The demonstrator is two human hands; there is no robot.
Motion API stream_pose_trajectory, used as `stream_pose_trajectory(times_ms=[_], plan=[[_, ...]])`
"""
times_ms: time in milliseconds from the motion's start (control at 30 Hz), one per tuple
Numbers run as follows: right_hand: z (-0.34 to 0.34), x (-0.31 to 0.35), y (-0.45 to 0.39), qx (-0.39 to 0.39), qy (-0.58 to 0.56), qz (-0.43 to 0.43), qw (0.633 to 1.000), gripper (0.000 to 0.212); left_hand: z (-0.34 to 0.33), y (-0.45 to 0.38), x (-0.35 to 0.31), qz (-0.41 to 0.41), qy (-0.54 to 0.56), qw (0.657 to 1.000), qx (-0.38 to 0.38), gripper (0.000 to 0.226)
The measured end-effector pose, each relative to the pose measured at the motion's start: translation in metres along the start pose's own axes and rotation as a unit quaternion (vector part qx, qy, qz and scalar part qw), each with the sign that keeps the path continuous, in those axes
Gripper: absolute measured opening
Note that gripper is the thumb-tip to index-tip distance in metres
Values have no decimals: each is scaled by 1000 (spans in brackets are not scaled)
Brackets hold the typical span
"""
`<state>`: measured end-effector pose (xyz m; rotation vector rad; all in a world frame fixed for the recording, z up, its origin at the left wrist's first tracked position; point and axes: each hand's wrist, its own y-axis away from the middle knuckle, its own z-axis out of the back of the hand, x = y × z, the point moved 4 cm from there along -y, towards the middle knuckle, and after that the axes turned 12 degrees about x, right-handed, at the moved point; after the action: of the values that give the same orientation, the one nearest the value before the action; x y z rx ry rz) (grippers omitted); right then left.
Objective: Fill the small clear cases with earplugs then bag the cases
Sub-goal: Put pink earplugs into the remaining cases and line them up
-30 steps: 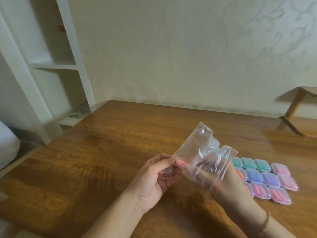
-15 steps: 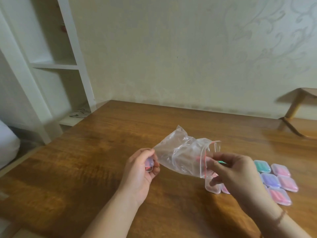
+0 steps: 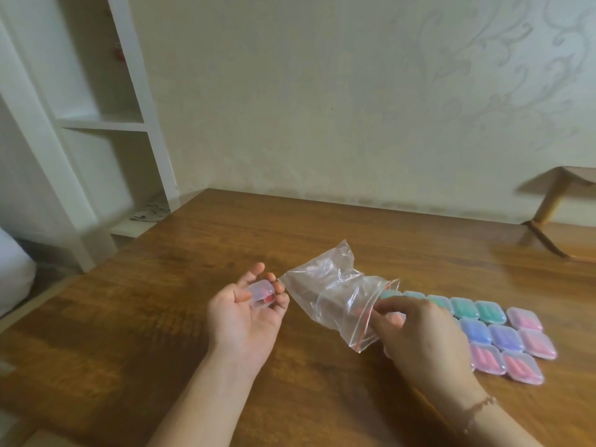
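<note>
My left hand (image 3: 242,321) lies palm up above the wooden table (image 3: 161,317), and a small clear case (image 3: 262,293) with red earplugs rests on its loosely curled fingers. My right hand (image 3: 422,340) pinches the red-striped mouth of a crumpled clear zip bag (image 3: 335,298). The bag hangs between the two hands and looks empty. Several closed cases (image 3: 503,337) with green, blue, purple and pink earplugs lie in rows on the table to the right, partly hidden behind my right hand.
A white shelf unit (image 3: 96,124) stands at the far left beside the table. A wooden stand (image 3: 554,201) sits at the back right corner. The wall runs along the table's far edge.
My left hand has let go of the bag's closed end and turned palm up, showing the case. The bag has swung right and lower, held by my right hand alone.
</note>
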<state>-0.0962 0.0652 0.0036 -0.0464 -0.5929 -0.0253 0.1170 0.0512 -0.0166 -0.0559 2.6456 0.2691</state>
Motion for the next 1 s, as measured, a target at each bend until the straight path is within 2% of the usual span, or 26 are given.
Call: stream_pose_trajectory(times_ms=[133,233,300,367,500,667,767,800,867,933,1000], plan=[[13,-3,4,7,39,-16,999,23,-4,0,-1,2,7,998,59,53],[26,-7,8,23,25,-16,999,26,-9,0,-2,-10,-11,995,102,51],[29,-8,8,71,23,4,997,22,-15,-1,0,-14,-33,993,113,48],[29,-5,10,122,28,32,992,20,-27,-1,5,-4,-47,989,137,43],[35,1,17,164,55,57,983,13,-58,-4,29,36,-71,981,179,36],[38,-5,13,185,36,66,980,11,-71,-8,78,107,-100,974,171,41],[64,-21,8,150,6,55,987,10,-65,-8,90,121,-116,970,177,45],[75,-25,7,123,-22,53,991,8,-62,-7,91,119,-119,969,181,46],[90,-31,6,64,-155,62,984,3,-59,-6,95,127,-123,968,181,46],[89,-31,4,40,-305,71,949,4,-55,-3,103,144,-128,967,168,44],[77,-29,3,42,-384,64,920,4,-52,-1,109,155,-124,967,158,42]])
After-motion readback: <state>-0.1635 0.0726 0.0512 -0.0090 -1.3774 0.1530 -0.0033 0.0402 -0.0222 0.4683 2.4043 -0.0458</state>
